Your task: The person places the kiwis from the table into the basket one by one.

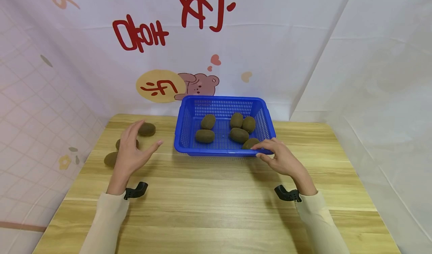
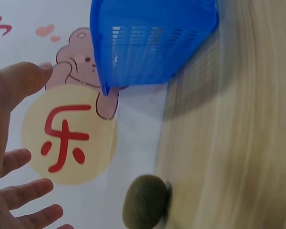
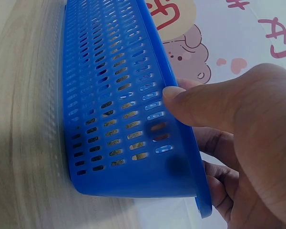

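A blue plastic basket point(image 1: 216, 151) with slotted walls stands on the table, several brown kiwis point(image 1: 239, 135) lying inside it. At its front right corner my right hand point(image 1: 281, 159) pinches the rim, thumb on the outer wall and fingers over the inner side. In the right wrist view the thumb presses against the basket wall point(image 3: 114, 114). To the left, my left hand point(image 1: 131, 152) is spread with nothing in it, above loose kiwis point(image 1: 147, 129) on the table. It partly covers two of them in the head view. One kiwi point(image 2: 145, 202) shows below the fingers in the left wrist view.
The wooden table point(image 1: 209, 209) meets a white printed backdrop point(image 1: 270, 51) just behind the basket. More white sheeting point(image 1: 381, 96) hangs at the right side. Black camera mounts point(image 1: 136, 190) are strapped at both wrists.
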